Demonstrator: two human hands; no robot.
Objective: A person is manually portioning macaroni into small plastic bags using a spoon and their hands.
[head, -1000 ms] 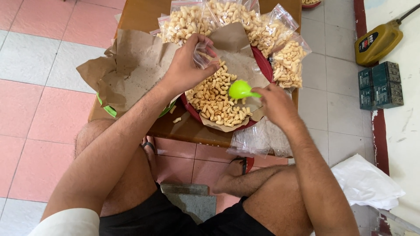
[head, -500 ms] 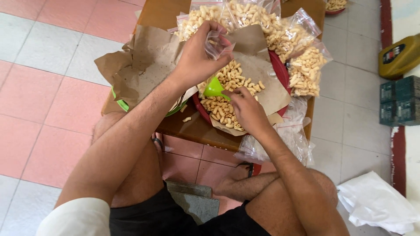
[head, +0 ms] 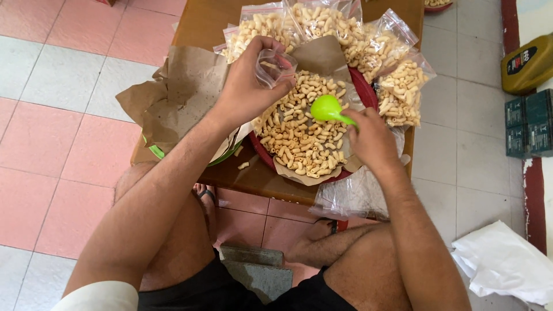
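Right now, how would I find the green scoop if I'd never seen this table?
Find the brown wooden table, then the red tray heaped with pale curled snacks. The right hand holds the scoop above them; it is the only bright green, round-bowled thing there.

Scoop [head: 326,107]: bright green. Snacks [head: 299,135]: pale tan. Paper [head: 190,86]: brown. Tray [head: 364,91] rim: dark red. Table [head: 253,175]: brown. Bags [head: 397,86]: clear. Floor [head: 52,132]: pink and white tile check. Jug [head: 527,63]: yellow. Shorts [head: 242,291]: black.
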